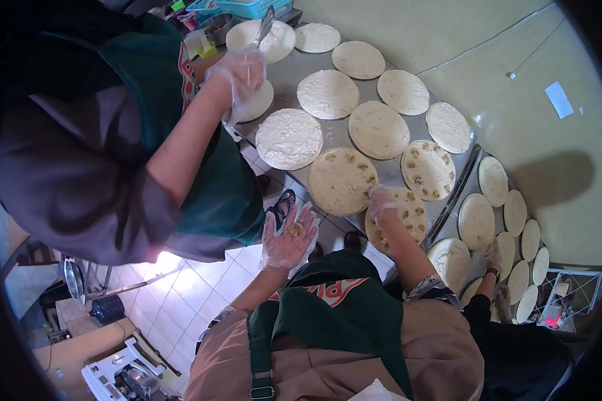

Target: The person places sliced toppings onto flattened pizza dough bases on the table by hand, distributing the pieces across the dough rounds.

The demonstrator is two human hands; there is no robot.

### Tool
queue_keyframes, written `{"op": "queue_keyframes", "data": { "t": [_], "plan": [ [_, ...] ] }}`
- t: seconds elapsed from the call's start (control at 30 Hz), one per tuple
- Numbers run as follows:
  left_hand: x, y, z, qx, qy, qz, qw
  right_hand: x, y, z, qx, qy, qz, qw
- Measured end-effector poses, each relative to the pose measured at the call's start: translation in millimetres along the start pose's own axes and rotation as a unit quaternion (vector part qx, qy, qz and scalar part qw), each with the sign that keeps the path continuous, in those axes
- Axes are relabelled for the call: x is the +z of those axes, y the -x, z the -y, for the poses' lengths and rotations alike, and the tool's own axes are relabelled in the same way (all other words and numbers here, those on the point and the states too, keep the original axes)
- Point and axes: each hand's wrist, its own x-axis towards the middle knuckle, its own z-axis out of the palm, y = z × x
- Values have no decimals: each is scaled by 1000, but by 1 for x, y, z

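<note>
My left hand (287,239), in a clear plastic glove, is held palm up with its fingers spread, and a few small brown pieces (295,229) lie on the palm. My right hand (382,202), also gloved, has its fingers bent down at the right edge of a round dough base (341,182) that bears brown pieces along its upper right side. Whatever its fingertips hold is too small to make out. Partly under my right wrist is another base (411,215) dotted with pieces. A third dotted base (429,170) lies to the upper right.
At the left a co-worker's gloved hand (242,77) holds a spatula (266,27) near a white bowl (274,41). Several pale bases cover the metal table (284,89). More bases and another person's hands (493,257) are at the right.
</note>
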Motion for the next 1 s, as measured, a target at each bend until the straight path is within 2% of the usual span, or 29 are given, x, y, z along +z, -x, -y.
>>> {"op": "queue_keyframes", "data": {
  "t": [0.1, 0.23, 0.3, 0.33, 0.4, 0.57, 0.63, 0.7, 0.77, 0.83, 0.9, 0.93, 0.97, 1.0],
  "plan": [
    [2, 2, -2, 3, 2, 4, 1000, 15, -3, 7, 31, -60, 5, 998],
    [6, 4, -5, 9, 9, 5, 1000, 27, 5, 4, 14, -45, -16, 999],
    [5, 5, -7, 2, 12, 5, 1000, 50, 3, -3, -65, -12, -116, 991],
    [5, 6, -7, 3, 13, 5, 1000, 35, 8, 1, -66, -12, -116, 991],
    [4, 7, -8, 3, 11, 1, 1000, 6, 19, 6, -25, 5, -6, 1000],
    [2, 7, -8, 2, 8, 14, 1000, 37, 13, 4, -19, -33, -41, 998],
    [3, 7, -8, 5, 2, 16, 1000, 27, 13, 7, -29, -43, -64, 997],
    [6, 8, -6, -9, 4, 22, 1000, 15, 12, 9, -51, 8, -54, 997],
    [7, 9, -4, -12, 6, 31, 999, 48, -5, 1, -51, -8, -66, 996],
    [14, 9, -2, -37, 7, 25, 999, 45, -6, 7, -50, -21, -79, 995],
    [17, 9, -1, -43, 12, 22, 999, 31, 7, 17, 41, -238, -215, 946],
    [17, 9, 0, -47, 12, 28, 998, 17, 14, 25, 40, -238, -214, 947],
    [18, 9, 1, -51, 12, 35, 998, 2, 21, 35, 86, -522, -130, 839],
    [19, 9, 2, -52, 12, 35, 998, -16, 28, 44, 124, -753, -33, 645]
  ]
}}
